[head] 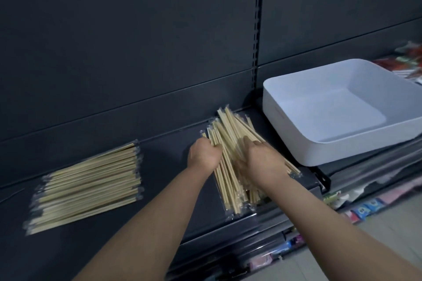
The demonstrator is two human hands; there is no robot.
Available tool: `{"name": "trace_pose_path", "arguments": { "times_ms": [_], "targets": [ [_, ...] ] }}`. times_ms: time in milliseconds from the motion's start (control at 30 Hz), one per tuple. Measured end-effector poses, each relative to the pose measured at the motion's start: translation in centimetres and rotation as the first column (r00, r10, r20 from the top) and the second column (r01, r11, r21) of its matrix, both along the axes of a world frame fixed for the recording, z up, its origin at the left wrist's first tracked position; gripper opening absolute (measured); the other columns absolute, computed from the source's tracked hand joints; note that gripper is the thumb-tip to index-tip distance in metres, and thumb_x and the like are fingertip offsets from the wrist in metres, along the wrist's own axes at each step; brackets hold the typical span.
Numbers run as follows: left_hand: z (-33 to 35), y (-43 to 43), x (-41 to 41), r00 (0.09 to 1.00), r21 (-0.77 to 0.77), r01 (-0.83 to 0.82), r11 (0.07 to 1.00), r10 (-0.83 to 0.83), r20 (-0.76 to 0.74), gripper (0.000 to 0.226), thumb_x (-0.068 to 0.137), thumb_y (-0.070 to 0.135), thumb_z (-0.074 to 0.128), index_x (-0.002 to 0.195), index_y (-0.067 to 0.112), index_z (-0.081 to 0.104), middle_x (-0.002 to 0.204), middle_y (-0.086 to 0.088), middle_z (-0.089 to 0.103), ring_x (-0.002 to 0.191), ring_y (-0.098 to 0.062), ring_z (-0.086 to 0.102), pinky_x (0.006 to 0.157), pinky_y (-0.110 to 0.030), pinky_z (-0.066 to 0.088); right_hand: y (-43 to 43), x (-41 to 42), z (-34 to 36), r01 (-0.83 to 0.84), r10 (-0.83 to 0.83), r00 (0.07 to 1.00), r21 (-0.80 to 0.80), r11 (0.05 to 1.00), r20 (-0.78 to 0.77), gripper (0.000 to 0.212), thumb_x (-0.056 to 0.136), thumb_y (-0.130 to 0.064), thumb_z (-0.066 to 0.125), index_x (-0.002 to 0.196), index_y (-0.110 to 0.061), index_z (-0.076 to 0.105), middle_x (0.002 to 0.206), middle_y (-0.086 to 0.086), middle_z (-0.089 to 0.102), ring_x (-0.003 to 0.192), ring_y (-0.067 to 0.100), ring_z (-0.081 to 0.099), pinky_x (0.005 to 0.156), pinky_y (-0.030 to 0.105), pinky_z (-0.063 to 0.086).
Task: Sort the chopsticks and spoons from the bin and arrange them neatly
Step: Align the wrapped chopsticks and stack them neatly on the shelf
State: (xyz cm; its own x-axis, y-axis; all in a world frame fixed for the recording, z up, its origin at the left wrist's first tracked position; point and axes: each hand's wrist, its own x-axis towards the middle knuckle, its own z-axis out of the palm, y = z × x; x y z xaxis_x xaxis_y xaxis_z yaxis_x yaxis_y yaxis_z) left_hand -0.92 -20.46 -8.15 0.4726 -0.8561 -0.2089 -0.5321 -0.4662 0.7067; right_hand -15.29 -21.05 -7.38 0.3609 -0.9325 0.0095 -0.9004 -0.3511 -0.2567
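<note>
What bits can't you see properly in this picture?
Head view:
1. Left hand and right hand: fingers motion-blurred and buried in the loose chopstick pile, so their grip is unclear.
2. White bin: its right side is cut off by the frame edge; its near wall hides part of its inside.
3. Colourful packets behind the bin: blurred, cut off at the right edge.

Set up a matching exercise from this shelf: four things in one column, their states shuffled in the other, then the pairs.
Things:
1. white bin
2. left stack
3. middle pile
4. left hand

States:
A. fanned out unevenly
B. fingers curled at the pile's left edge
C. nothing visible inside
D. aligned, untouched

Pairs: 1-C, 2-D, 3-A, 4-B
</note>
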Motion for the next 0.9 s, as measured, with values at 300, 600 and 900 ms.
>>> {"name": "trace_pose_path", "arguments": {
  "times_ms": [300,600,900],
  "targets": [
    [-0.4,0.4,0.2,0.948,0.005,-0.101,0.995,0.098,-0.304,0.032,0.094,0.014,0.056,0.124,0.006,0.056,0.098,-0.011,0.062,0.073,-0.023,0.061,0.079,-0.041,0.058,-1.7,1.0,0.6,0.041,-0.045,0.999,0.201,0.979,0.015,0.045,0.088,-0.016,0.057,0.128,-0.004,0.040,0.130,0.017,0.045,0.117,0.032,0.050,0.090,0.034,0.045],
    [3.0,1.3,0.6,0.728,-0.230,-0.221,0.948,0.004,-0.685,0.025,0.098,0.036,0.053,0.101,0.013,0.060,0.099,-0.006,0.068,0.089,-0.017,0.067,0.072,-0.028,0.057,-0.8,1.8,2.3,-0.211,0.172,0.937,0.100,0.972,0.305,0.047,0.092,-0.013,0.049,0.137,-0.014,0.035,0.108,0.006,0.042,0.096,0.026,0.051,0.074,0.025,0.037],
    [8.1,4.0,4.4,0.740,-0.626,-0.215,0.750,-0.293,-0.605,0.011,0.094,0.001,0.057,0.101,0.009,0.058,0.078,-0.002,0.062,0.074,-0.012,0.064,0.080,-0.028,0.054,3.4,7.6,3.9,-0.449,0.201,0.719,0.224,0.865,0.666,0.026,0.093,-0.021,0.057,0.113,-0.013,0.042,0.090,0.004,0.058,0.075,0.016,0.058,0.067,0.034,0.051]
  ]
}}
